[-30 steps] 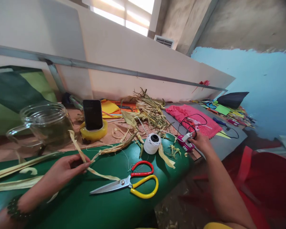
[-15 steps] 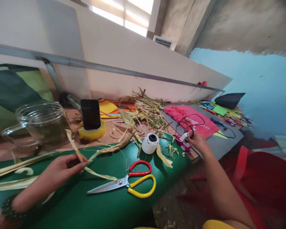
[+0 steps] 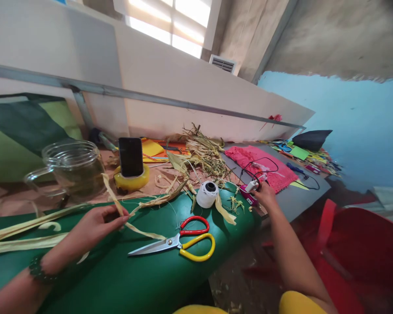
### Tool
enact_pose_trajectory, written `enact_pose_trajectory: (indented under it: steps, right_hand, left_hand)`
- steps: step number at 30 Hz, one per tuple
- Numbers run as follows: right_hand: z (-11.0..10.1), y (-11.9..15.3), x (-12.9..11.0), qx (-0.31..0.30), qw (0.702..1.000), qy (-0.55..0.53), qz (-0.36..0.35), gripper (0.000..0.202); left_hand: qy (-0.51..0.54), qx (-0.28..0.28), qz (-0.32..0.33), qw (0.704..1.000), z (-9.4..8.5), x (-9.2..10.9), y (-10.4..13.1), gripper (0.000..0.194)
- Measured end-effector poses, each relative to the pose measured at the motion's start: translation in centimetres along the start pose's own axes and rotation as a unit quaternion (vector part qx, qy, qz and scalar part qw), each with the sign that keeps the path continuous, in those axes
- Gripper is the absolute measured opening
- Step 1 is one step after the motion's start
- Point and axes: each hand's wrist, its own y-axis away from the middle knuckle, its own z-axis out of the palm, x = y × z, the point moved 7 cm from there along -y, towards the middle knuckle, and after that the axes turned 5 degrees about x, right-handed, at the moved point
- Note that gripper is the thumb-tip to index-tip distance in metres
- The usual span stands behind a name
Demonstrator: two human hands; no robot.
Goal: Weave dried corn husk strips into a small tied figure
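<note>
The left hand [image 3: 100,226] pinches a pale husk strip [image 3: 110,192] between thumb and fingers, one end standing up above the grip, over the green-covered part of the surface [image 3: 118,279]. A dark beaded bracelet [image 3: 41,268] circles that wrist. The right hand [image 3: 265,195] reaches out to a white plug [image 3: 252,186] at a magenta power strip [image 3: 248,199]; its fingers are partly hidden, so whether they grip the plug cannot be told.

Between the hands lie scissors [image 3: 174,242] with one red and one yellow handle loop, their blades pointing left. Just behind them stands a white thread spool [image 3: 205,198], with a dried husk piece beside it. More long husk lengths [image 3: 26,244] lie by the left forearm.

Farther back, a phone [image 3: 131,157] stands upright at a yellow tape roll [image 3: 132,179], near a glass mug [image 3: 74,174]. A heap of dried plant stalks [image 3: 209,155] sits against the white panel [image 3: 170,117]. Beyond the right hand lies a pink cloth [image 3: 258,163] with black cable over it; a red chair [image 3: 363,244] stands to the right.
</note>
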Motion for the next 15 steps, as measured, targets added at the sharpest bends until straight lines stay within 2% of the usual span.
enact_pose_trajectory:
  steps: [8, 12, 15]
  right_hand:
    - [-0.1, 0.4, 0.8, -0.010, 0.997, -0.073, 0.011, 0.021]
    - [-2.0, -1.6, 4.0, -0.019, 0.996, -0.080, 0.043, 0.015]
    - [-3.6, -4.2, 6.9, 0.024, 0.995, -0.029, 0.090, 0.020]
  left_hand:
    - [0.025, 0.009, 0.038, 0.999, -0.2, 0.4, -0.1, 0.052]
    - [0.005, 0.015, 0.044, 0.999, -0.4, 0.5, -0.3, 0.054]
    - [-0.003, 0.003, 0.034, 0.999, -0.2, -0.3, -0.6, 0.055]
